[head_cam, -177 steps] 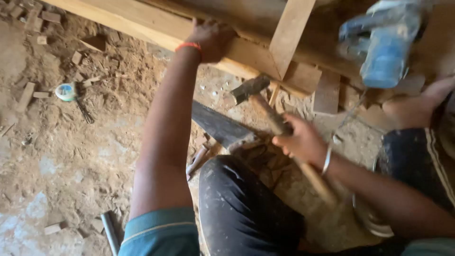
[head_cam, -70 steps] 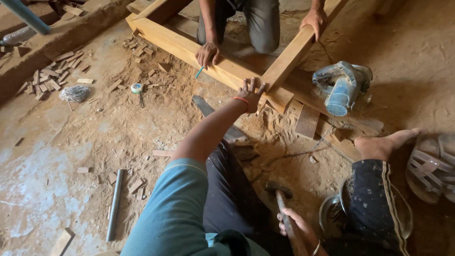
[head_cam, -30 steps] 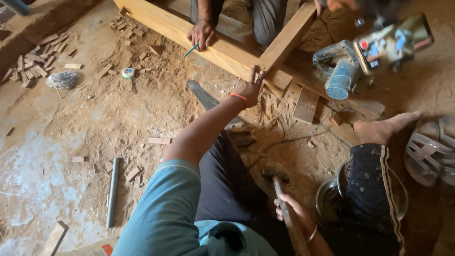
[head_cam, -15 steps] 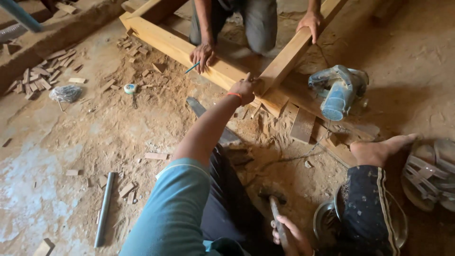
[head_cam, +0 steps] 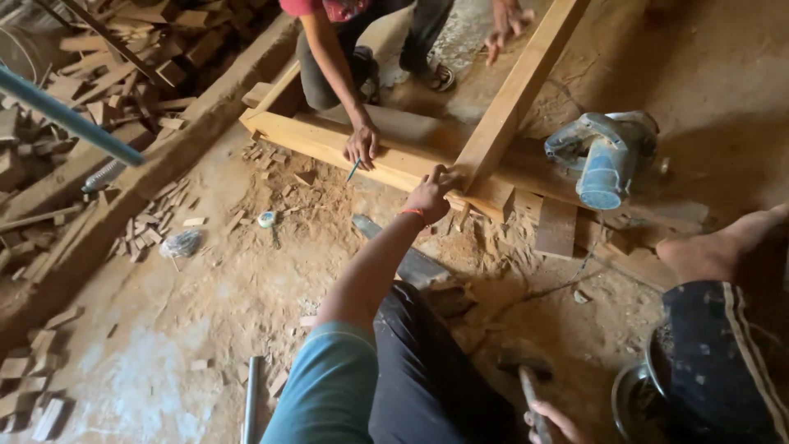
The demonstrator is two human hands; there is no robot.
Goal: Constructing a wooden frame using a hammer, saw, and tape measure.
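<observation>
From the head camera I log the following. Left hand (head_cam: 431, 192): arm stretched forward, fingers loosely spread and resting on the long wooden beam (head_cam: 329, 140) right at the joint where the cross beam (head_cam: 518, 90) meets it; an orange band sits on the wrist. Right hand (head_cam: 552, 421): at the bottom edge of view, fingers curled around the wooden handle of a hammer (head_cam: 526, 380), whose dark head lies low over the dusty ground; the hand is partly cut off by the frame. Frame of pale timber: the long beam runs from upper left toward centre right, the cross beam lies on top of it and runs away to the upper right. Co-worker: crouched on the far side of the frame, one hand (head_cam: 362, 148) pressed on the long beam with a blue pencil (head_cam: 352, 170) pointing down from it, the other hand (head_cam: 507, 20) spread near the cross beam. Blue-grey circular saw (head_cam: 604, 156): lying on scrap boards just right of the joint. Dark flat board (head_cam: 407, 255): on the ground beneath my left forearm. Small tape measure (head_cam: 267, 219): on the dirt left of the joint, well apart from both my hands. Metal pipe (head_cam: 249, 399): lower left. Wood offcuts (head_cam: 156, 238) and sawdust: scattered across the floor.
</observation>
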